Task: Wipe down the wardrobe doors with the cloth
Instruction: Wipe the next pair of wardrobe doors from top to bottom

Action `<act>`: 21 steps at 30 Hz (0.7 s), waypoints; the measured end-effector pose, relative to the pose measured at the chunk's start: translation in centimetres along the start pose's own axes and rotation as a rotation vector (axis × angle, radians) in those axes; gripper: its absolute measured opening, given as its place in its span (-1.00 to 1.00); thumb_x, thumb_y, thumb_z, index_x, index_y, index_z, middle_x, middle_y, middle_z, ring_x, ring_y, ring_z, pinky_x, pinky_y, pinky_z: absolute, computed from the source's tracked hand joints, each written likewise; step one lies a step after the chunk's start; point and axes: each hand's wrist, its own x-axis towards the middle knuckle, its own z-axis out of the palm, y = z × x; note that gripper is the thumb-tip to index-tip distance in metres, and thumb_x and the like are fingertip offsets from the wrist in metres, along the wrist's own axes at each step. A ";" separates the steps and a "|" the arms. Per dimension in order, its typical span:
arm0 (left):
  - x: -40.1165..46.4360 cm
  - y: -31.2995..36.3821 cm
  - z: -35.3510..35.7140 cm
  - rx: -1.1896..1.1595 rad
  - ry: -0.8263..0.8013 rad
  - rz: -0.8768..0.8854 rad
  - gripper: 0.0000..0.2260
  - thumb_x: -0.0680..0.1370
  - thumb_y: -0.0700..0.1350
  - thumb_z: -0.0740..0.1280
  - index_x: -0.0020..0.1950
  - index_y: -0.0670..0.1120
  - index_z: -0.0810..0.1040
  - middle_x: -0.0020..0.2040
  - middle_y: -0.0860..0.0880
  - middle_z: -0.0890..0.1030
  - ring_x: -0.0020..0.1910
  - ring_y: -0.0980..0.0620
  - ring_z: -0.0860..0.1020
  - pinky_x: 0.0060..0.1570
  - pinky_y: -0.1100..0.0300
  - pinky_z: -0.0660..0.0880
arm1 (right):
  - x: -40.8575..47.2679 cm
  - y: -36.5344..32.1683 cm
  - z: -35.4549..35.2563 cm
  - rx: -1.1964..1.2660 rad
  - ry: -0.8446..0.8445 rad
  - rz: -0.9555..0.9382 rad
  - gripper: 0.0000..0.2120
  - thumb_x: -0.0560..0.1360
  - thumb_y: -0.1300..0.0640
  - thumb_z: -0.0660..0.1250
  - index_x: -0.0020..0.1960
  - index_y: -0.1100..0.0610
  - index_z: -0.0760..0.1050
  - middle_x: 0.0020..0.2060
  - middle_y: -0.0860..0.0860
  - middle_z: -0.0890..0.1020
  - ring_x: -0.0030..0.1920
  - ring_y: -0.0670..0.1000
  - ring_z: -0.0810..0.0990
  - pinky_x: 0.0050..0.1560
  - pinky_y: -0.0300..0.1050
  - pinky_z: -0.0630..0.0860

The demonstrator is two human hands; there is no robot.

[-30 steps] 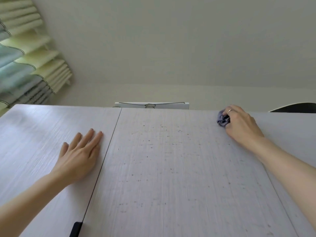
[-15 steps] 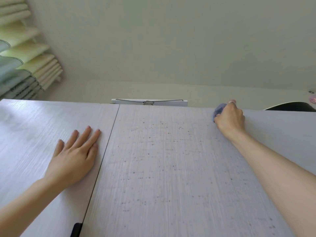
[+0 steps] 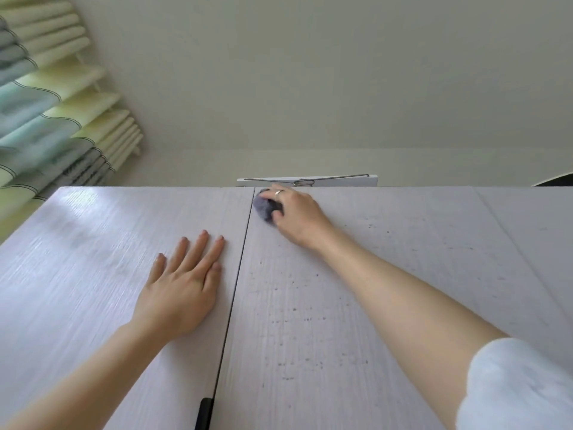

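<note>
Left hand (image 3: pixel 179 287) lies flat with fingers (image 3: pixel 198 246) straight; right hand (image 3: pixel 294 215), arm outstretched, has fingers curled.

plain pale wall (image 3: pixel 310 72) | folded green-blue curtain (image 3: pixel 46 103) upper left

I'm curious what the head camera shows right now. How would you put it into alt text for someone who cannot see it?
A person's right hand grips a small grey cloth against the top of a pale, speckled wardrobe door, beside the dark gap between doors. The left hand rests flat, fingers straight, on the neighbouring door; folded fabrics are stacked at upper left.
</note>
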 end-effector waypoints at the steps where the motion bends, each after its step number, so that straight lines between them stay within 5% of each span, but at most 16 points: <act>1: -0.1 0.0 0.0 0.003 -0.005 0.002 -0.57 0.64 0.08 -0.21 0.48 0.25 -0.30 0.52 0.20 -0.27 0.51 0.12 -0.27 0.49 0.08 -0.24 | -0.1 0.9 -0.9 -0.005 0.029 0.040 -0.63 0.46 0.34 0.17 0.19 0.14 0.55 0.29 0.06 0.49 0.27 0.09 0.44 0.16 -0.17 0.31; 6: -0.1 -0.1 -0.3 0.006 -0.034 0.024 -0.57 0.65 0.06 -0.21 0.48 0.24 -0.31 0.52 0.19 -0.29 0.51 0.11 -0.29 0.48 0.08 -0.26 | -0.7 5.1 -2.9 -0.211 0.265 0.300 -0.67 0.50 0.32 0.18 0.21 0.11 0.50 0.16 0.08 0.52 0.14 0.16 0.48 -0.07 -0.09 0.35; 10: -0.3 -0.2 -0.4 0.015 -0.048 0.034 -0.56 0.66 0.06 -0.20 0.49 0.22 -0.30 0.52 0.18 -0.29 0.51 0.11 -0.29 0.48 0.09 -0.26 | 1.7 2.3 0.2 -0.202 0.218 0.211 -0.77 0.45 0.37 0.17 -0.06 0.08 0.47 0.02 0.07 0.51 0.05 0.13 0.50 -0.21 -0.16 0.17; 15: -0.4 -0.5 -0.3 0.025 -0.041 0.045 -0.56 0.65 0.07 -0.21 0.50 0.22 -0.30 0.53 0.18 -0.29 0.51 0.11 -0.28 0.48 0.11 -0.26 | 3.4 -0.4 2.5 -0.139 0.004 0.028 -0.57 0.50 0.33 0.17 0.28 0.01 0.48 0.27 -0.01 0.48 0.24 0.09 0.44 0.00 -0.19 0.31; 21: -0.4 -0.6 -0.2 0.007 -0.045 0.041 -0.56 0.65 0.08 -0.20 0.49 0.23 -0.29 0.53 0.19 -0.28 0.51 0.11 -0.28 0.48 0.10 -0.25 | -1.7 -1.3 1.0 -0.120 -0.042 -0.098 -0.61 0.48 0.24 0.23 0.28 0.01 0.50 0.29 -0.04 0.51 0.26 0.04 0.47 0.22 -0.13 0.35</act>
